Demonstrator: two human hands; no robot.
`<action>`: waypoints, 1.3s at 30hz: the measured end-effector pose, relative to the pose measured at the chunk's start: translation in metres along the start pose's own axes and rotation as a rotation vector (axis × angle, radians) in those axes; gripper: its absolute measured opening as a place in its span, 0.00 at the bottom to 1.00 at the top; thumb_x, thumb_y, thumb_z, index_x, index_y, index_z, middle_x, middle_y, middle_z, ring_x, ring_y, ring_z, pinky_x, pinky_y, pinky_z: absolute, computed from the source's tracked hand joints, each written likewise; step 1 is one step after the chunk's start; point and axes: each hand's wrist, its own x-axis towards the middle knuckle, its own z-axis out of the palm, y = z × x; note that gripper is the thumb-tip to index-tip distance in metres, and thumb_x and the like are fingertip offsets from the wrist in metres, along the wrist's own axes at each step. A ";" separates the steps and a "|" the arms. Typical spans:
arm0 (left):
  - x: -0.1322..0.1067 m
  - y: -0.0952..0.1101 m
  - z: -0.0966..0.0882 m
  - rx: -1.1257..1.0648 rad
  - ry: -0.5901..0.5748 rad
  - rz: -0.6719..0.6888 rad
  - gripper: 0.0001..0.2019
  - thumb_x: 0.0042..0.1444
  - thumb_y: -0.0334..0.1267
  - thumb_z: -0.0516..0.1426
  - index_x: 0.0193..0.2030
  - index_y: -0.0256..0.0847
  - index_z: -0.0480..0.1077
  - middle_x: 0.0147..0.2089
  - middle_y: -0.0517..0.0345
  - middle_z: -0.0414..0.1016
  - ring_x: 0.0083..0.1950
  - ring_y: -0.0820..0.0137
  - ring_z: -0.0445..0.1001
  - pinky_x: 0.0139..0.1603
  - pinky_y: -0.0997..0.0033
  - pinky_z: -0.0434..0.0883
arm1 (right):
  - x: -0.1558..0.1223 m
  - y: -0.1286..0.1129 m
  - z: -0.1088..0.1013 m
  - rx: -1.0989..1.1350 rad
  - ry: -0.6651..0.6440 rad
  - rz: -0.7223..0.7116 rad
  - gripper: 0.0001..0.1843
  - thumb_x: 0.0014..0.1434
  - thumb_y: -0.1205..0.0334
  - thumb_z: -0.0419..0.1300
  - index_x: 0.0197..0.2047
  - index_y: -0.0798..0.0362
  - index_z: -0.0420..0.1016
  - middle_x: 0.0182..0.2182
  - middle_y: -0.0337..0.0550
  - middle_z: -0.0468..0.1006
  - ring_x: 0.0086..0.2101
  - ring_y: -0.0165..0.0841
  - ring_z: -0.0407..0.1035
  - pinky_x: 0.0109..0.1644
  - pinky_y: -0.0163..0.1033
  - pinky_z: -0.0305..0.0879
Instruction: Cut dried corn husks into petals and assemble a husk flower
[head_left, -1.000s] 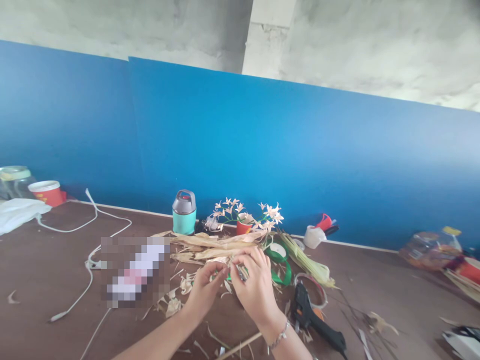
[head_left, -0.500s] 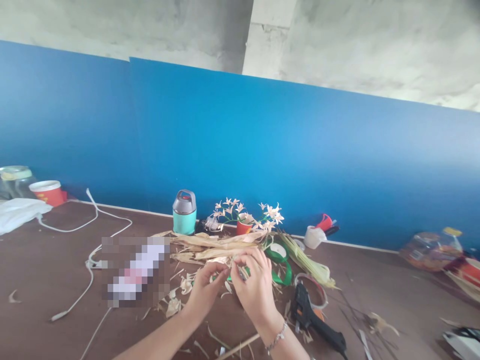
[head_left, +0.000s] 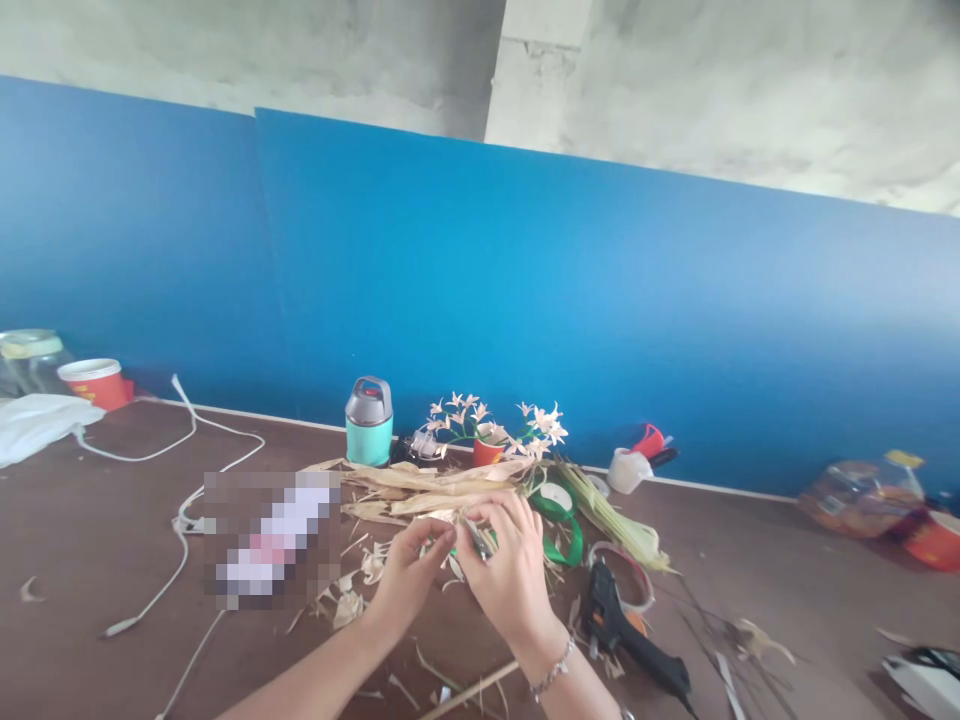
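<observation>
My left hand [head_left: 414,570] is closed, thumb and forefinger pinched together; whatever lies between the tips is too small to make out. Close beside it, my right hand [head_left: 511,568] is closed too, fingers curled around a narrow greyish thing [head_left: 480,540] whose kind I cannot tell. Both sets of fingertips nearly meet above the table. Behind them lie long dried husk strips [head_left: 427,487], and a roll of green ribbon [head_left: 574,540] sits just right of my right hand. Pale petal-like scraps [head_left: 349,607] are scattered by my left wrist.
A black glue gun [head_left: 630,635] lies right of my right forearm. Farther back stand a teal flask [head_left: 369,440], a red cup [head_left: 488,453] with pale flowers [head_left: 546,428], and a bundle of green husks [head_left: 619,520]. White cables [head_left: 180,545] cross the table's left side.
My fingers have shifted slightly, and the narrow greyish thing in my right hand shows more clearly. The left fingertips stay pinched near the right ones. The view has tilted a little.
</observation>
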 end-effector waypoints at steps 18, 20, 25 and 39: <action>0.009 0.008 -0.011 -0.097 0.156 0.027 0.15 0.50 0.49 0.57 0.29 0.38 0.72 0.30 0.56 0.74 0.34 0.66 0.71 0.35 0.73 0.67 | -0.037 0.001 0.058 -0.272 -0.519 -0.280 0.07 0.50 0.71 0.58 0.26 0.53 0.76 0.29 0.46 0.76 0.35 0.39 0.66 0.37 0.42 0.57; 0.008 0.009 -0.010 -0.106 0.143 0.022 0.14 0.50 0.49 0.57 0.29 0.38 0.72 0.30 0.56 0.74 0.35 0.66 0.71 0.36 0.73 0.67 | -0.038 0.001 0.060 -0.299 -0.503 -0.328 0.07 0.49 0.72 0.57 0.28 0.54 0.76 0.29 0.47 0.76 0.34 0.39 0.66 0.38 0.43 0.57; 0.007 0.010 -0.009 -0.136 0.117 0.024 0.14 0.50 0.48 0.57 0.29 0.38 0.72 0.30 0.56 0.74 0.36 0.66 0.72 0.37 0.73 0.67 | -0.034 0.006 0.053 -0.242 -0.435 -0.210 0.09 0.47 0.75 0.55 0.25 0.52 0.73 0.28 0.45 0.75 0.33 0.38 0.68 0.37 0.40 0.58; -0.001 0.007 -0.001 -0.050 0.063 -0.009 0.16 0.51 0.50 0.55 0.29 0.38 0.72 0.27 0.58 0.72 0.29 0.69 0.67 0.32 0.74 0.64 | 0.004 0.007 0.009 0.745 -0.107 0.488 0.06 0.49 0.60 0.62 0.25 0.54 0.73 0.24 0.41 0.76 0.27 0.33 0.69 0.32 0.36 0.66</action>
